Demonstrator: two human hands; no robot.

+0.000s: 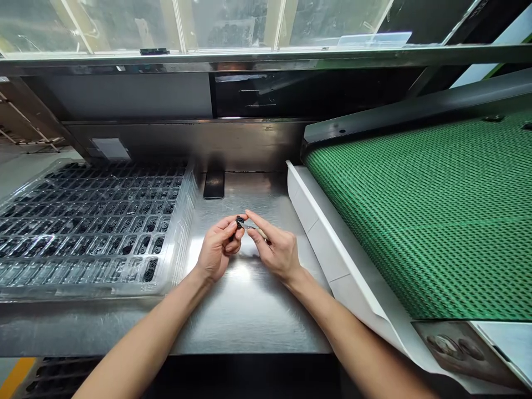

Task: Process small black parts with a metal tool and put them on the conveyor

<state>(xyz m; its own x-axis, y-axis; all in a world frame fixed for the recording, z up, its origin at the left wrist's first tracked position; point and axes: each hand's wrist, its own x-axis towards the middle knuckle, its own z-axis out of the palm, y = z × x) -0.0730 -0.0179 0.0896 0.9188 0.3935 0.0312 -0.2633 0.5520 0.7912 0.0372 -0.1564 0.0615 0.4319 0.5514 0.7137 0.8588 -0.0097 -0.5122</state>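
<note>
My left hand has its fingers drawn together, thumb and forefinger pinched on a small black part held just above the bench. My right hand has its fingers closed round a thin pale tool, whose tip meets the black part. The part is dark, rounded and very small; its detail cannot be made out. Both hands sit near each other over the middle of the steel bench. To my left lies a stack of clear compartment trays, many cells holding similar black parts. To my right, beyond a white guard, runs a green mesh conveyor belt. A dark flat block rests at the bench's rear.
</note>
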